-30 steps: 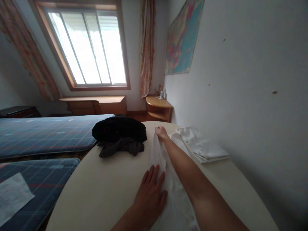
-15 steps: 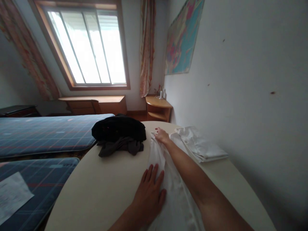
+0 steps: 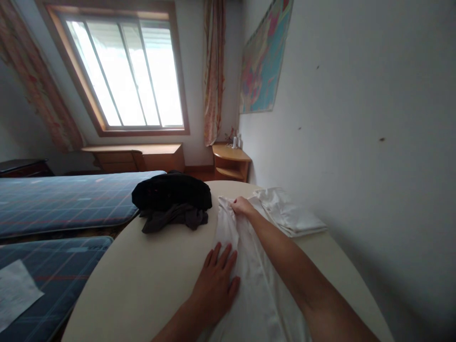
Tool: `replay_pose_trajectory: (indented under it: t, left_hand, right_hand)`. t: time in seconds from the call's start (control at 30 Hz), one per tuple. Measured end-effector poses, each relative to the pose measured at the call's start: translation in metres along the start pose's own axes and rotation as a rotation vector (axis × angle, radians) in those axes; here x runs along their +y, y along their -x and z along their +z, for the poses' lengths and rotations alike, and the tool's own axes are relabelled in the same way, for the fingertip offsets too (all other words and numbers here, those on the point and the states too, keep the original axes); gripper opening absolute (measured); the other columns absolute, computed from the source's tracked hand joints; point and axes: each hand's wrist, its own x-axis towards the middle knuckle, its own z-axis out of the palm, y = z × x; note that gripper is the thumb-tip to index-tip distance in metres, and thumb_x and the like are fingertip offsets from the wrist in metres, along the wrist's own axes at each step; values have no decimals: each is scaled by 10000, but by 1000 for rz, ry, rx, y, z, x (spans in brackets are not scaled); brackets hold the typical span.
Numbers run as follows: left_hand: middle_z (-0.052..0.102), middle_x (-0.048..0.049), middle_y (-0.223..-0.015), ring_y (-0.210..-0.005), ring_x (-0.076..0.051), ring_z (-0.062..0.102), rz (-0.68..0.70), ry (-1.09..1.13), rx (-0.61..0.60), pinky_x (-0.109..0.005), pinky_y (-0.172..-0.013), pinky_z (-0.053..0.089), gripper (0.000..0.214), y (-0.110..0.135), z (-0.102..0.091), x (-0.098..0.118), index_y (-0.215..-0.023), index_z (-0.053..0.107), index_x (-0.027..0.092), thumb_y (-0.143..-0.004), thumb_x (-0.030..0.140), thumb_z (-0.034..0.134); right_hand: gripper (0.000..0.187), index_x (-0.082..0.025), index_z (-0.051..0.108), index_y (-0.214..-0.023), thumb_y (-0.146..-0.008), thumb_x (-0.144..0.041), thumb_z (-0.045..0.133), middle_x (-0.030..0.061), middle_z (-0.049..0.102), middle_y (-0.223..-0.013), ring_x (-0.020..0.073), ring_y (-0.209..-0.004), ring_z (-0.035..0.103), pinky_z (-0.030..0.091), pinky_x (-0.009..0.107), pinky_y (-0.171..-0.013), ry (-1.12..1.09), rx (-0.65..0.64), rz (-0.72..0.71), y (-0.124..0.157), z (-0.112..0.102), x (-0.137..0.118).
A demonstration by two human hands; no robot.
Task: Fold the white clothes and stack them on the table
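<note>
Head view: white cloth (image 3: 251, 285) lies lengthwise on the table (image 3: 142, 285), between dark clothes (image 3: 173, 192) and another white bundle (image 3: 294, 216). Left hand (image 3: 213, 287) flat, fingers slightly spread, on cloth's left edge, not gripping. Right hand (image 3: 242, 206) curled closed, seems to pinch cloth near far end. Step looks like straightening that end; next move probably calls for left palm steady, right pinch firm, folds pulled flat.
</note>
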Motion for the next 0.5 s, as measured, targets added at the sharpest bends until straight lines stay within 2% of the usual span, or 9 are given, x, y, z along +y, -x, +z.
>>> replay_pose_trajectory:
  t: [0.13, 0.37, 0.5]
  left_hand:
    - [144, -25, -1651, -1525, -300, 46, -3, -7, -11, -509, -1241, 123, 627, 0, 0, -1, -1567, 279, 211, -977, 407, 365]
    - [164, -45, -1648, -1522, -308, 52, 9, 3, 9, -529, -1236, 137, 624, 0, 2, -2, -1563, 292, 201, -975, 394, 374]
    - [186, -54, -1645, -1522, -309, 63, 20, 1, 31, -534, -1234, 143, 626, -1, 5, -4, -1559, 302, 205, -966, 382, 402]
  right_hand:
    - [466, -151, 760, -1050, -864, -548, 602, 133, 753, -1040, 268, -1007, 690, 486, 262, -783, -19, 23, 3, 1, 4, 0]
    - [346, -115, 739, -1071, -945, -331, 500, 164, 740, -1057, 239, -995, 694, 481, 257, -784, -53, 116, 11, -5, -4, 3]
    - [339, -130, 648, -1219, -930, -232, 502, 115, 723, -1108, 196, -1005, 675, 474, 235, -811, -50, 152, -18, 1, -7, 4]
